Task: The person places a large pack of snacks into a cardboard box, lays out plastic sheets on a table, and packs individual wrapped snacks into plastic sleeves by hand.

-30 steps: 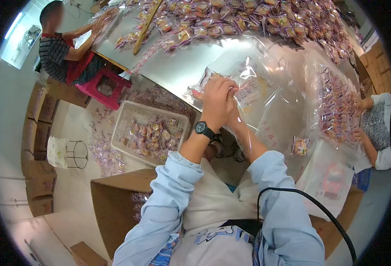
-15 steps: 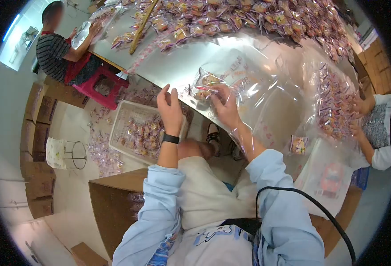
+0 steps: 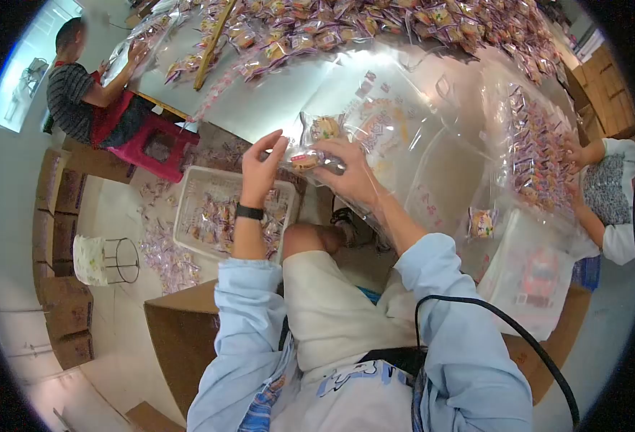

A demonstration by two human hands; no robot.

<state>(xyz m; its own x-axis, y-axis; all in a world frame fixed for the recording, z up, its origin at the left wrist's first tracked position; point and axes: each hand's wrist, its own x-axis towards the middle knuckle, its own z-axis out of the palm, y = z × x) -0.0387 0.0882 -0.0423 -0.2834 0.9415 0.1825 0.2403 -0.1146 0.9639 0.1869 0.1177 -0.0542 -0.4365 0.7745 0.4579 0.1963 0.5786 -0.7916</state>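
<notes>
My right hand (image 3: 350,169) reaches over the near table edge, fingers and thumb closed on a small wrapped pastry (image 3: 305,160) in a clear and purple wrapper. Just left of it is my left hand (image 3: 262,169), with a dark band on the wrist. Its thumb and fingers are apart, the tips close to the wrapper's left end; whether they touch it I cannot tell. A second wrapped pastry (image 3: 324,128) lies just beyond my right fingers. Beside them a large clear plastic bag (image 3: 382,119) with printing spreads flat over the metal table (image 3: 249,108).
Wrapped pastries (image 3: 375,21) are heaped at the back. A filled bag (image 3: 537,151) lies right, under another person's hands (image 3: 584,176). A white basket (image 3: 180,223) of packets stands below left; cardboard box (image 3: 180,324) near my legs. Another person (image 3: 79,86) sits far left.
My right hand has moved left and toward me with the wrapped pastry, closer to my left hand. My left hand has shifted slightly left, its fingers more bent. The view has shifted a little.
</notes>
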